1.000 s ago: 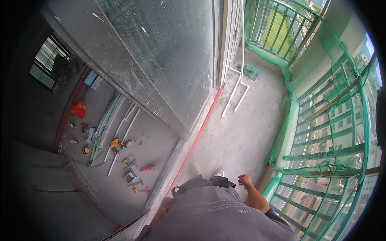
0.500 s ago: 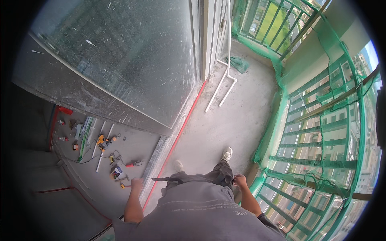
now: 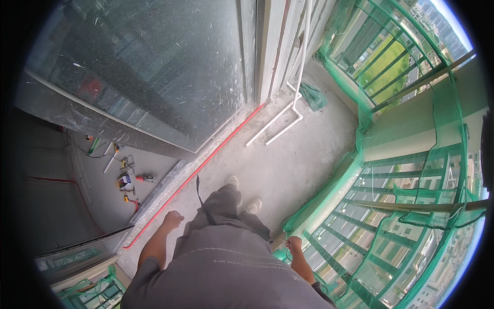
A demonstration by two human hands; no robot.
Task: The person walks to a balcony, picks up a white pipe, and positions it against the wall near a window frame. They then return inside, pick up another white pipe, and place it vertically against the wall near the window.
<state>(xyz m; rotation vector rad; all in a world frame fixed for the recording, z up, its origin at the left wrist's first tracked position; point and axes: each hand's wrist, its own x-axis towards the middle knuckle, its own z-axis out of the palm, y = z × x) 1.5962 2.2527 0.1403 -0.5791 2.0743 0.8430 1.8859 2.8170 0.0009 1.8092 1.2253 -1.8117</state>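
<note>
My left hand (image 3: 174,219) hangs beside my left hip with its fingers curled in, and nothing shows in it. It is nearest to the red pipe (image 3: 199,167) that runs along the foot of the door frame. At my right side my right hand (image 3: 294,244) is closed, close to the green netting of the railing. Whatever its fingers may pinch is too small to make out. Ahead, a white plastic pipe frame (image 3: 295,106) leans by the wall, its two legs lying on the concrete floor (image 3: 309,154). A crumpled green net (image 3: 313,97) lies beside it.
A large dusty glass panel (image 3: 149,62) stands to my left. Beyond the sill, a red power tool (image 3: 146,178), a box (image 3: 124,182) and other tools lie on the room's floor. The green railing (image 3: 401,180), draped in netting, bounds the right side.
I have stepped along the balcony and my view has turned. The tools now appear lower and smaller at left. Both hands have swung with my walking, and my feet have changed position.
</note>
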